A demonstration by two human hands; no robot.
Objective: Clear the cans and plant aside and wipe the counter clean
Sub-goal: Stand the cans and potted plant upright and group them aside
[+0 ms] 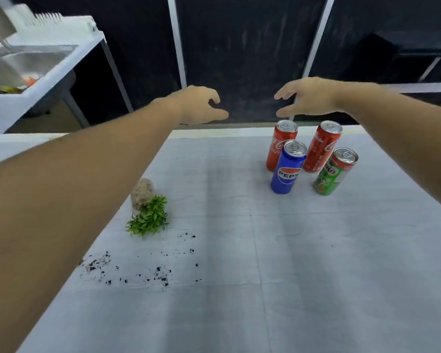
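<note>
Cans [288, 166] upright on counter [239, 289], below empty raised hands [308, 96].

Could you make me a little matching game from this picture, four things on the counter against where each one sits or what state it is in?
Things:
1. Pepsi can
2. Milo can
3. plant
4. dirt

Places or states:
A. scattered in dark specks along the near left of the counter
B. lying tipped over on its side
C. blue, standing in front of the two red Coke cans
D. green, at the right end of the cluster of cans

Pairs: 1-C, 2-D, 3-B, 4-A
</note>
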